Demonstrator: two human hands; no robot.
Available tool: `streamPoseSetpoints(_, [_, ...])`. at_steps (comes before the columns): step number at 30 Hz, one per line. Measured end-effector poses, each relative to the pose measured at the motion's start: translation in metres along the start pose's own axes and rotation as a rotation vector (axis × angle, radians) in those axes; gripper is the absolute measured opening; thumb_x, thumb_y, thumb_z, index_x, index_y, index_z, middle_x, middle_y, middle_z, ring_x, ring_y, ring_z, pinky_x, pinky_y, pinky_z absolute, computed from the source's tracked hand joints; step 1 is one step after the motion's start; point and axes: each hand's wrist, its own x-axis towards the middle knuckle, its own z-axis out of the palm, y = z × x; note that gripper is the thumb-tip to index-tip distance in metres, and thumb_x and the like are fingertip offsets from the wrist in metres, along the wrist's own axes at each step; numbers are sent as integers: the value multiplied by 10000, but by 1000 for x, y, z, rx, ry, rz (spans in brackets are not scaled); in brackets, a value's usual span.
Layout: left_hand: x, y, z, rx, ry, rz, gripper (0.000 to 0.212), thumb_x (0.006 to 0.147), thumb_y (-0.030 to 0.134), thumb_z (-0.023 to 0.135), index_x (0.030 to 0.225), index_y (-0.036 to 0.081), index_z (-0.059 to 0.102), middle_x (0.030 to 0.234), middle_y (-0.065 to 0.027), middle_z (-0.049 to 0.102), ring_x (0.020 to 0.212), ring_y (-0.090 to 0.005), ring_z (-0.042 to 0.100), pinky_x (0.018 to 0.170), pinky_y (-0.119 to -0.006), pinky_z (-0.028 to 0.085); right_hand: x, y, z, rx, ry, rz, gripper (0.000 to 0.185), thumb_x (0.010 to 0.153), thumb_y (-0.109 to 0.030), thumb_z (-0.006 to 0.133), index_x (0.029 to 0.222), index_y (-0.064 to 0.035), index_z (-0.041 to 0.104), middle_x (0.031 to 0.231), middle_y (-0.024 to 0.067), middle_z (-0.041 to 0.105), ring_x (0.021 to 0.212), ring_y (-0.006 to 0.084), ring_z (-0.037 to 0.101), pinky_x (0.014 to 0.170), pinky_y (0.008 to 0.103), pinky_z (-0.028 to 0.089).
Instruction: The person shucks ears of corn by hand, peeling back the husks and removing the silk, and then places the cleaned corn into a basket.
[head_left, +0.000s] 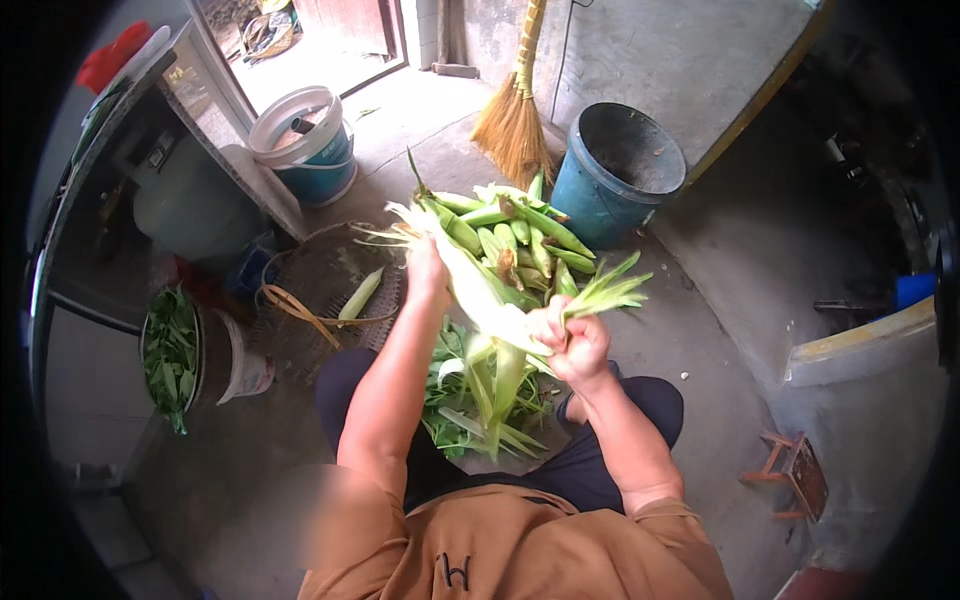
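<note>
Stretched between my hands is an ear of corn (472, 289) with pale husk leaves, blurred in part. My left hand (429, 276) grips its upper end, where loose husk strips stick out. The other end is by my right hand (571, 341), whose fist is closed on green husk leaves (611, 291) that fan out to the right. More husk leaves (501, 382) hang down below the ear. Just beyond lies a heap of unhusked corn ears (517, 225) on the floor. Between my legs rests a pile of green leaves and stems (446, 412).
On the left, a woven basket (300, 255) holds one pale-green ear of corn (361, 294). Nearby stand a bucket of leafy greens (171, 352) and a white-and-blue bucket (300, 161). A blue bin (600, 202) and straw broom (514, 127) stand behind the heap. A wooden stool (806, 480) lies tipped at right.
</note>
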Motion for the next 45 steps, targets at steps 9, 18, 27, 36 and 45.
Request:
streamPoseSetpoints(9, [-13,2,3,233,-59,126,373,956,340,425,1164,38,499,953,-118,592,767,-219,604,673,-368,520,-26,13,-21,-300,59,282,323,718,-158,512,1008,-15,506,775,54,528,694,136,513,666,256,445])
streamPoseSetpoints(18, [-67,18,31,325,-244,236,390,957,344,439,1034,-11,580,827,-16,550,695,-100,455,608,-279,394,-26,62,-20,-533,3,583,420,796,-142,680,1172,-8,549,979,67,622,860,151,585,783,277,470])
streamPoseSetpoints(27, [-83,-63,33,922,-56,656,932,680,431,780,1345,-32,320,1123,-199,563,1059,-272,554,912,-349,438,-25,68,-29,-1062,381,235,333,768,-138,682,1065,-21,585,943,67,648,832,186,615,743,319,495])
streamPoseSetpoints(36, [-111,-51,-14,1028,-450,-304,645,640,264,810,1158,21,513,1023,-144,630,936,-226,615,838,-340,489,-82,119,-42,-1204,-172,763,258,789,-198,613,985,-32,584,867,91,635,809,208,614,718,358,499])
streamPoseSetpoints(45, [-95,-21,-22,909,-840,-454,929,664,476,784,1371,44,365,1205,-143,556,1091,-257,534,966,-385,417,-72,94,-35,-1426,-535,292,314,848,-392,559,1019,-131,597,855,134,643,753,336,618,673,426,501])
